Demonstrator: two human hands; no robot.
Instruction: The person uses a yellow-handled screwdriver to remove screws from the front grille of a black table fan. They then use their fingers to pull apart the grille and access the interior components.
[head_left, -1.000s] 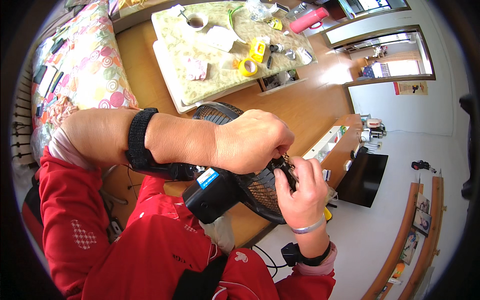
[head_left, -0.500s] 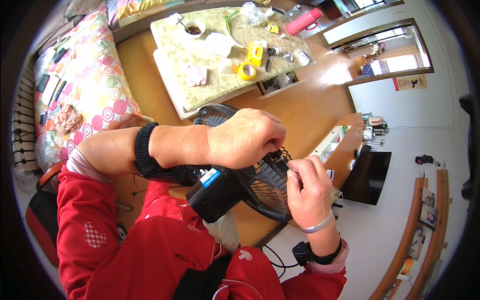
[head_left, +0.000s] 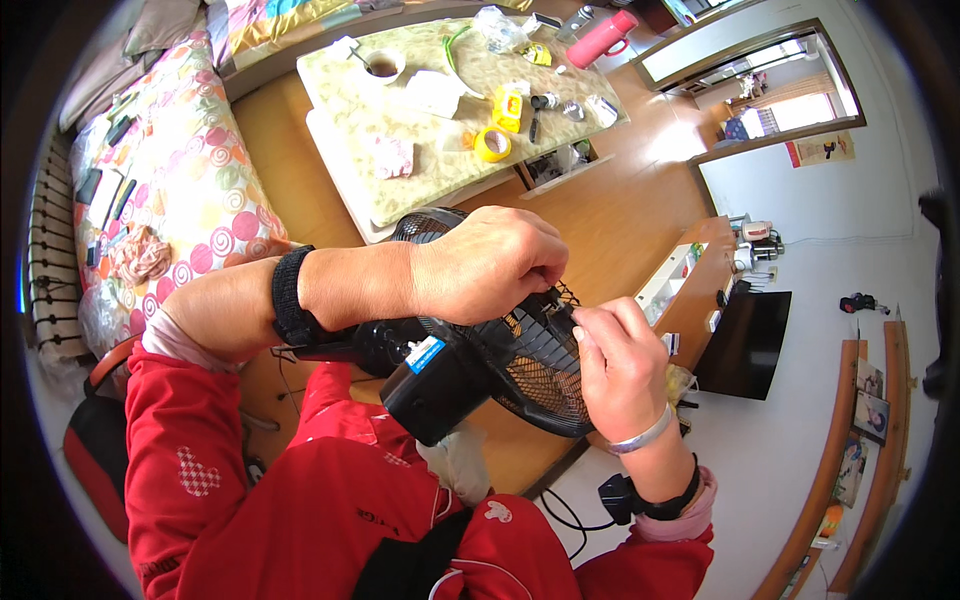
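Note:
A black electric fan [head_left: 425,400] lies on its side in front of me, with a blue and white sticker on its motor housing. Its wire grille [head_left: 545,370] faces away to the right. My left hand [head_left: 495,255] reaches across the fan, its fingers curled closed at the grille's upper rim; the fingertips are mostly hidden. Opposite it, my right hand [head_left: 622,365] pinches the rim beside a small black clip [head_left: 548,302]. Thumb and forefinger are pressed together there, and whatever small part lies between them cannot be made out.
Beyond the fan stands a table [head_left: 340,125] with a bowl [head_left: 383,67], yellow tape [head_left: 493,144] and a pink thermos [head_left: 603,40]. A patterned bed [head_left: 190,180] is at the left. To the right are a wooden cabinet [head_left: 690,275] and a television [head_left: 745,345].
Both hands keep their hold at the grille rim; the right hand has shifted slightly. The view has tilted a little, and the fan sits slightly further right in it.

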